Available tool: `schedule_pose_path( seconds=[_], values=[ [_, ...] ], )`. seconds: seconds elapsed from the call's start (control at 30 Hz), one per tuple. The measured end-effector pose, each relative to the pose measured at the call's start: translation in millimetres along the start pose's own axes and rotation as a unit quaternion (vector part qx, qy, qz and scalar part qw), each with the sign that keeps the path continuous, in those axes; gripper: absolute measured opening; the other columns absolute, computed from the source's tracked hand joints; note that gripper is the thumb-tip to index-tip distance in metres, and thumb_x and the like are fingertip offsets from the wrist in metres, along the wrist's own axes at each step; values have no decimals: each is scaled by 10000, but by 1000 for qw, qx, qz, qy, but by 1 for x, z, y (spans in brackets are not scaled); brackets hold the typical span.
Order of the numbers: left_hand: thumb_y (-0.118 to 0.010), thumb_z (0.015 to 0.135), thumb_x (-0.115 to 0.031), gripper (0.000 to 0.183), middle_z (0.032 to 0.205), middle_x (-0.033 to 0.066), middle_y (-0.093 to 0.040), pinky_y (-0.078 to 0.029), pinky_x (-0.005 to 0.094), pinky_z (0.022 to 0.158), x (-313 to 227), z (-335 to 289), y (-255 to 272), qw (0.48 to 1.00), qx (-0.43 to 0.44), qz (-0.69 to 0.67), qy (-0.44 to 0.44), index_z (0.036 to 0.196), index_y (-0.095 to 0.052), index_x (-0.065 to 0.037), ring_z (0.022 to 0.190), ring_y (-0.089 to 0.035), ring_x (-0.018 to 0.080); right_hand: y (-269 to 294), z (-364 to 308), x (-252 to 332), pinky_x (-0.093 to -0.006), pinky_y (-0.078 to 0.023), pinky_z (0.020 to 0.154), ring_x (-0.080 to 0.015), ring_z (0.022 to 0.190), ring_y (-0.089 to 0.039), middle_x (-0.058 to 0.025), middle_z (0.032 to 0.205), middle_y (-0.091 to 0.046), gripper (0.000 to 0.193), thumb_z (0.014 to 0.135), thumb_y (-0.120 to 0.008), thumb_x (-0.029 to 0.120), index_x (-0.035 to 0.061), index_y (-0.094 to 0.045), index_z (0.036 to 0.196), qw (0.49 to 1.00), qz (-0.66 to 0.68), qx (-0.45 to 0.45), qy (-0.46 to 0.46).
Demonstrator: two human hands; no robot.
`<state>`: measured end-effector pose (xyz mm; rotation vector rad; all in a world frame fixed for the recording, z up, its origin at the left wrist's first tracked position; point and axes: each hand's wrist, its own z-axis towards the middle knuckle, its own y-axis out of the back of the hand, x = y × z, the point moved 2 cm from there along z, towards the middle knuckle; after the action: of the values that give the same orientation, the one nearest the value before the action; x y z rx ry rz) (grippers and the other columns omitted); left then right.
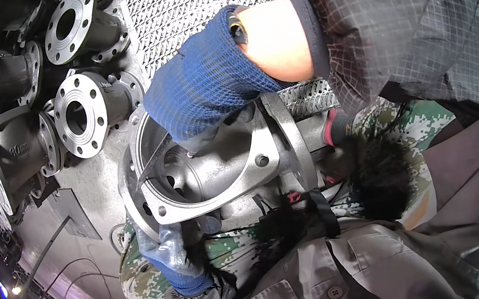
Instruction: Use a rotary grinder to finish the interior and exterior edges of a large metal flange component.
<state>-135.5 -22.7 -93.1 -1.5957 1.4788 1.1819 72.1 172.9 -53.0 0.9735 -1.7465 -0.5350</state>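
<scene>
A grey cast-metal valve body [227,194] with a wide round opening and bolt-holed flanges lies in front of me, against my camouflage trousers. My right hand [210,135], in a blue knit glove with a grey coated palm, reaches down into the opening. From its closed fingers a thin, flat, dark metal tool [154,160] slants across to the opening's rim; its exact kind is unclear. Underneath the near flange, my left hand [174,250] in a similar glove grips the casting's lower edge. The right fingertips are partly hidden inside the body.
Several flanged castings [80,114] stand on the concrete floor to the left. A metal mesh panel [171,12] lies beyond the work. A dark flat plate [74,215] and a thin bent rod [46,256] are at the lower left, near some cables.
</scene>
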Motion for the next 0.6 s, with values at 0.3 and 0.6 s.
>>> schedule_pose_path(
  seconds=[0.3, 0.6],
  values=[
    [-637, 937, -314, 495, 965, 105, -650, -551, 292, 680, -9, 1, -4, 998, -34, 20, 46, 1248, -481, 39, 785, -653, 172, -14, -4, -6, -419, -546, 586, -304, 618, -641, -181, 727, -650, 252, 825, -654, 232, -11, -718, 845, 968, 163, -115, -152],
    [-627, 932, -347, 470, 868, 90, -657, -534, 289, 607, -5, 1, -2, 998, -55, 36, 19, 1169, -501, 39, 693, -641, 157, 0, -19, 3, -412, -543, 571, -287, 616, -645, -183, 749, -665, 266, 818, -650, 227, -34, -702, 815, 993, -64, -82, -49]
  ],
)
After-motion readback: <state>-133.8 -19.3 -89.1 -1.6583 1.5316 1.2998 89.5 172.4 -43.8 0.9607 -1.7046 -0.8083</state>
